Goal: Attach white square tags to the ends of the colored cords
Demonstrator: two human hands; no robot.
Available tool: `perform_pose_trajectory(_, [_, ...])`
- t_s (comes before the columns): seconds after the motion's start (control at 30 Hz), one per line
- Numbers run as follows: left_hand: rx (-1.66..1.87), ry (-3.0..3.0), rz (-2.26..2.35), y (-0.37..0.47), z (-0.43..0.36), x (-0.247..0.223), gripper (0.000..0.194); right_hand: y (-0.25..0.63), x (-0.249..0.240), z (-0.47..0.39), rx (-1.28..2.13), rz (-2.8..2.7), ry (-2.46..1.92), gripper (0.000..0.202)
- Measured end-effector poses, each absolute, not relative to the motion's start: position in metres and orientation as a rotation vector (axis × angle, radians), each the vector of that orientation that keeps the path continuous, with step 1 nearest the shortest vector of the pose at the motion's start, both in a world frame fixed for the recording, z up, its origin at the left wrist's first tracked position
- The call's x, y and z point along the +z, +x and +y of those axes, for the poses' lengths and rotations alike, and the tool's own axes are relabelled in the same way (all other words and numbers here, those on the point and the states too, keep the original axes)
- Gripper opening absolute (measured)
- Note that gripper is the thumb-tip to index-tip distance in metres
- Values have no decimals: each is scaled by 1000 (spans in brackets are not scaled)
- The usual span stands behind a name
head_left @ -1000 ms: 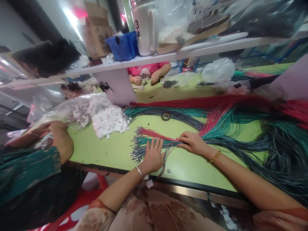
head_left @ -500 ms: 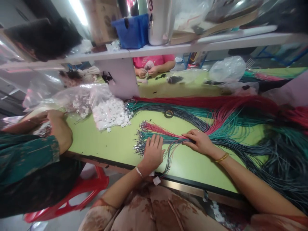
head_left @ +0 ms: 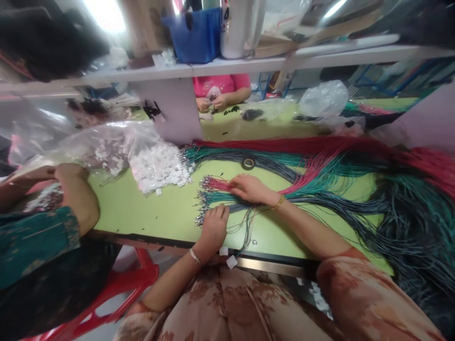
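Red, green and dark grey wires with metal terminals lie in sorted bundles on the green table. My right hand (head_left: 253, 188) reaches over the bundles, its fingers closed on the red wires (head_left: 217, 183) close to their terminals. Below it, the green wires (head_left: 217, 197) run under my right wrist. My left hand (head_left: 214, 228) rests at the dark grey wires (head_left: 237, 206), fingers stretched over them just right of the metal terminals (head_left: 199, 217). A few loose thin wires (head_left: 246, 234) hang toward the table's front edge.
A tape roll (head_left: 248, 164) lies behind the bundles. A plastic bag of white connectors (head_left: 156, 166) spills at left. Longer wires (head_left: 419, 227) heap at right. A co-worker's arm (head_left: 80, 189) is at left; another person's hands (head_left: 212, 103) work opposite. A blue bin (head_left: 195, 38) stands on the shelf.
My right hand has moved left along the wires to the red bundle near its terminals. My left hand has slid slightly down and left, toward the dark grey wires.
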State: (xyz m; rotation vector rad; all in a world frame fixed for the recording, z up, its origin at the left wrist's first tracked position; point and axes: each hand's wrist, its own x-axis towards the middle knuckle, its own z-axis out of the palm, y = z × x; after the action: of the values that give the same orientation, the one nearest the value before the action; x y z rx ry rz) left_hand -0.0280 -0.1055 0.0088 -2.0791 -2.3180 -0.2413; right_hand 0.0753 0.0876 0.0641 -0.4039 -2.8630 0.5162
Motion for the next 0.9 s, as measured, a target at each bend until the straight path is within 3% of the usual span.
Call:
perform_pose_trajectory(0.13, [-261, -2107, -2293, -27, -109, 6, 48, 38, 52, 70, 580, -2938, -164, 17])
perform_pose_trajectory(0.3, [-293, -2133, -2302, -23, -112, 6, 48, 23, 41, 64, 546, -2945, -487, 20])
perform_pose_trajectory(0.6, [-872, -2078, -2319, -59, -120, 11, 39, 25, 39, 64, 570, -2828, -530, 25])
perform_pose_trajectory(0.9, [-510, -2119, -2346, -92, -90, 24, 42, 8, 18, 97, 542, -2809, -770, 36])
